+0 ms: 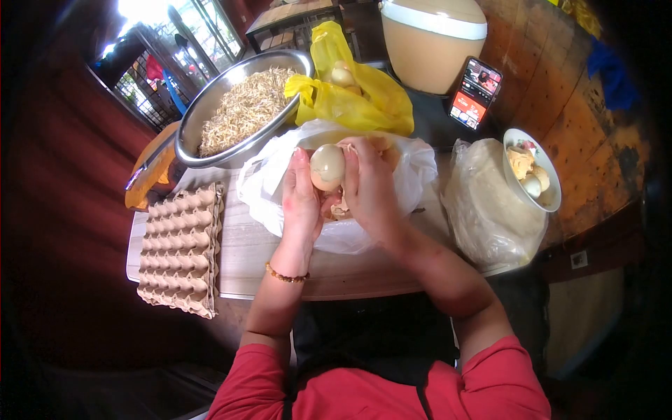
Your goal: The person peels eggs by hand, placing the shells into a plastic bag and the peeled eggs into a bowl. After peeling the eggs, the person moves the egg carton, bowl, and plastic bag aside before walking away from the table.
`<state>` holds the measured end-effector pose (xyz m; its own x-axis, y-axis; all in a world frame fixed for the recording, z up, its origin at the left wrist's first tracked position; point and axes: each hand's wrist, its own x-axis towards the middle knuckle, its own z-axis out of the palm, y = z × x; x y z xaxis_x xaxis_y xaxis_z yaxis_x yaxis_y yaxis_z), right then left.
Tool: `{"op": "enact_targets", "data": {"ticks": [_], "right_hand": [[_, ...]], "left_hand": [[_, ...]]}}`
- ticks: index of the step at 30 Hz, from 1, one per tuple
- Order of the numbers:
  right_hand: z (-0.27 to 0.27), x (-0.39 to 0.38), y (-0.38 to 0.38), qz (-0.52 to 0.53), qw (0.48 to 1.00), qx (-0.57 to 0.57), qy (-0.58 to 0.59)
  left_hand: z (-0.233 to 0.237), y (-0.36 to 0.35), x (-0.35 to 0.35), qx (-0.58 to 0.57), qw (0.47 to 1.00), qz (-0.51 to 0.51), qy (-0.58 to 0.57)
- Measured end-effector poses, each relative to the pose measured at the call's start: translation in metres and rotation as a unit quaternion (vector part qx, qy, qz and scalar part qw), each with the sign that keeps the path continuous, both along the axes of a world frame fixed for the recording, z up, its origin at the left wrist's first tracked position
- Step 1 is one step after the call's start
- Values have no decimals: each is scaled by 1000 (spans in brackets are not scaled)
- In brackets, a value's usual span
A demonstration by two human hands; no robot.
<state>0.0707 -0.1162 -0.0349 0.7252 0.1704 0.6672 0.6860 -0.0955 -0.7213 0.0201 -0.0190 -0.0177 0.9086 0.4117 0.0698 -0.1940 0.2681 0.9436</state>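
- Egg (327, 166) — pale, mostly peeled — pinched between both hands, above the open white bag (413, 171).
- Left hand (301, 203): fingers upright, pressed flat to the egg's left side; beaded bracelet (285, 277) on the wrist.
- Right hand (367, 185): fingers curled over the egg's top and right side, clamped on it.
- Just under the grip: shell bits (341, 208) in the white bag.
- Beyond the grip: yellow bag (364, 98); metal bowl (199, 112) of sprouts, further left.
- Left of the grip: cardboard egg tray (180, 248) on the table (350, 273).
- Right of the grip: clear bag (483, 203), white bowl (509, 175) of peeled eggs touching it — phone (476, 92) behind.
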Motion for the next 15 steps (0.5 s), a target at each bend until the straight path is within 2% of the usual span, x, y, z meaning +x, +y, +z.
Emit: {"op": "enact_targets", "data": {"ticks": [5,7,15], "right_hand": [[6,6,-7,-24,1000,-5,17],[9,6,-7,-30,1000,-7,7],[10,6,-7,-23,1000,6,1]], "left_hand": [[-5,1,4,4,996,-73,-43],[-8,0,4,98,990,-66,-79],[-6,13,4,42,995,-73,-61]]}}
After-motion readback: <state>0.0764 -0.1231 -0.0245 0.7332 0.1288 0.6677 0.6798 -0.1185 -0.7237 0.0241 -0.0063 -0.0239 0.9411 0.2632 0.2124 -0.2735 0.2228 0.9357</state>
